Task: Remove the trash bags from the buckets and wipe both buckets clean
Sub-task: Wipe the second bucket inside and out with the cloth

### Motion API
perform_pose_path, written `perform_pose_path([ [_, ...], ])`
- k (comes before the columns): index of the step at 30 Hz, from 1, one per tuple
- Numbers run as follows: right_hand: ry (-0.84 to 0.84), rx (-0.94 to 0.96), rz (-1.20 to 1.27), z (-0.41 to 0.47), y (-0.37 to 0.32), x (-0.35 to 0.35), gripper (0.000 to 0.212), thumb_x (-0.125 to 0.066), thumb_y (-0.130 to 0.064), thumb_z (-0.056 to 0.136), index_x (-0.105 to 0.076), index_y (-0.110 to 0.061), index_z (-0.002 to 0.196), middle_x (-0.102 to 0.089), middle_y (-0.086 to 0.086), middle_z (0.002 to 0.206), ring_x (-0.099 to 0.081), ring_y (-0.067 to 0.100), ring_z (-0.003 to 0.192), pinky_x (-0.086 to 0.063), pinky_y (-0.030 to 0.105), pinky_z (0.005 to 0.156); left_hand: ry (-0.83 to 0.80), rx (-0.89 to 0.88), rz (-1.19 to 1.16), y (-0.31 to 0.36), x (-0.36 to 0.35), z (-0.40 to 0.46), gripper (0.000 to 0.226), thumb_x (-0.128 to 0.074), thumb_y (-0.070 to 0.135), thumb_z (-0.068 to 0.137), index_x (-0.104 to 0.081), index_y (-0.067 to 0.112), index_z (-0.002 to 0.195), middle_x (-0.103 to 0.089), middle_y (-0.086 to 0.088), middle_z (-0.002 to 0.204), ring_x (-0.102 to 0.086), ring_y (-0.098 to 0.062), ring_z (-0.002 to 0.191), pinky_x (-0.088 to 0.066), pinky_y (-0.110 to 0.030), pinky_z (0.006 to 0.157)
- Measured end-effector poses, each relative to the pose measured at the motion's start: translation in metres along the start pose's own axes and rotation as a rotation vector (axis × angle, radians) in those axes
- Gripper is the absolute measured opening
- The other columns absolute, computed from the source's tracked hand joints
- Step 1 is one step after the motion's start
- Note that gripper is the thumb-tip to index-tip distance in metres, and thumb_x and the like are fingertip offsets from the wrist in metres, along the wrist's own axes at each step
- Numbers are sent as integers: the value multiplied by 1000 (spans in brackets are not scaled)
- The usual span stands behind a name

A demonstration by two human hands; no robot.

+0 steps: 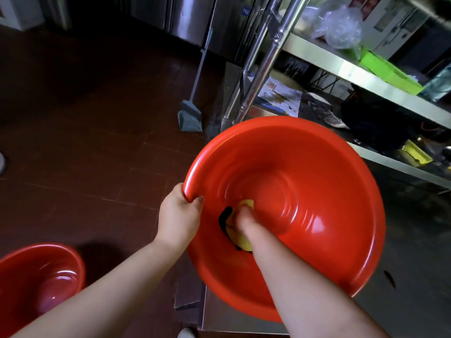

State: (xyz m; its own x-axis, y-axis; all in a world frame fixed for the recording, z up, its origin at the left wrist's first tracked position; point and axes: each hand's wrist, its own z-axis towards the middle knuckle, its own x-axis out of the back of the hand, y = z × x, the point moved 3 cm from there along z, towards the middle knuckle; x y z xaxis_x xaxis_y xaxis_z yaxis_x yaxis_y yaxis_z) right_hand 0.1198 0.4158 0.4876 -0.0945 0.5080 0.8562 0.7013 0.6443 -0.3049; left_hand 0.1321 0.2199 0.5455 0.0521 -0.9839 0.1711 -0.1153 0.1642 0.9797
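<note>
A large red bucket (317, 191) is tilted toward me on a steel table. My left hand (179, 213) grips its rim at the left side. My right hand (245, 222) is inside the bucket, shut on a yellow and black cloth (244, 242) pressed against the near inner wall. A second red bucket (36, 276) stands on the floor at the lower left, with nothing visible inside. No trash bag lines either bucket.
The steel table (415, 276) has a shelf (366, 81) above holding a clear plastic bag (339, 25) and a green box (388, 69). A grey dustpan with a long handle (190, 115) stands on the dark red tile floor (85, 142). Steel cabinets line the back.
</note>
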Motion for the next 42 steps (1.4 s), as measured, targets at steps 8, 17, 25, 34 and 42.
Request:
perform_pose_path([
  [8,598,552,-44,-95,-36,107,57,-53,-13,91,-35,-28,143,-17,2,157,-46,30,126,-45,39,96,-80,35,0,19,3,7,10,-61,16,85,-57,24,81,-64,-5,72,-63,-23,60,-53,-36,54],
  [17,662,1003,-464,-121,-86,183,72,-57,-20,90,-18,-22,150,3,12,158,-3,32,146,-15,48,117,-183,-8,46,52,4,2,8,-62,13,77,-60,19,81,-67,-8,73,-65,-27,66,-56,-45,66],
  [25,659,1039,-900,-91,-98,175,88,-74,-25,71,-27,-37,145,-23,7,155,-17,34,142,-8,53,115,-235,-99,181,62,1,-4,12,-54,8,75,-57,17,81,-62,-4,68,-58,-20,58,-42,-28,51],
  [34,659,781,-794,-64,-78,220,63,-74,-49,70,-49,-31,125,-51,6,118,-54,31,103,-44,37,72,-171,-77,62,65,-5,-16,10,-58,12,76,-61,21,80,-67,-2,68,-63,-18,58,-52,-34,53],
  [42,599,702,-702,-69,-45,252,59,-73,-52,71,-52,-34,123,-53,3,112,-58,30,101,-39,33,67,-233,-199,273,69,1,-39,23,-63,41,79,-49,23,78,-60,4,67,-59,-14,63,-45,-33,57],
])
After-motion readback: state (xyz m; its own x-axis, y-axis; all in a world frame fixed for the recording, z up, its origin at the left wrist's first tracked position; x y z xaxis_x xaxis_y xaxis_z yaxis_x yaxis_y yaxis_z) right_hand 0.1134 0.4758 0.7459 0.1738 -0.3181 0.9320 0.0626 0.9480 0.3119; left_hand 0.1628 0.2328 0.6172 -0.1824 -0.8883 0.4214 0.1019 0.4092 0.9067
